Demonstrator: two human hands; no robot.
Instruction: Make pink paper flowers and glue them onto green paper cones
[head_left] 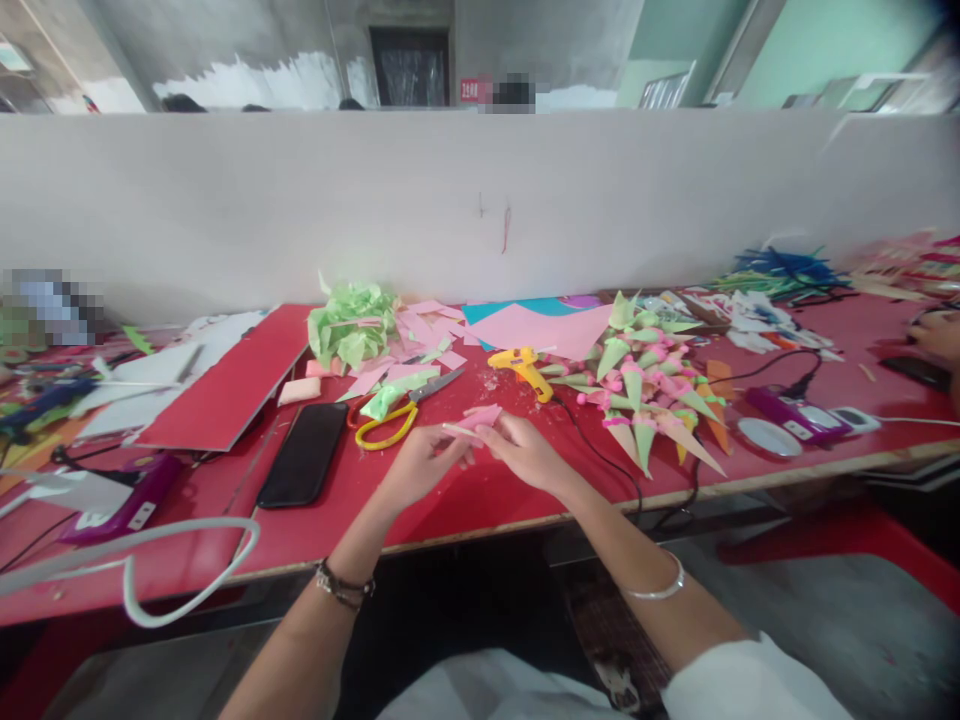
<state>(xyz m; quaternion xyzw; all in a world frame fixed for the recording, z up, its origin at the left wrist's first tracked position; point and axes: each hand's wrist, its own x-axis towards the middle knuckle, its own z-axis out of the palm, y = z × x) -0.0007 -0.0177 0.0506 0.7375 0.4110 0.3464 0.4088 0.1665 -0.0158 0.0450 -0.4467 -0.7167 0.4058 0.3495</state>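
Observation:
My left hand (421, 462) and my right hand (525, 450) meet above the red table (480, 495) and both pinch a small pink paper piece (480, 416), which looks partly rolled. Just beyond the hands lie a yellow glue gun (523, 368) and yellow-handled scissors (397, 412). To the right of my right hand is a heap of green and pink paper cones (651, 388). A sheet of pink paper (544, 330) and pink offcuts (427, 330) lie farther back.
A black phone (304, 453) lies left of my hands, beside a red board (236, 380). Crumpled green paper (352, 325) sits behind the scissors. Cables, a purple device (780, 410) and a white disc (769, 437) are on the right. Another person's hand (937, 335) shows at the right edge.

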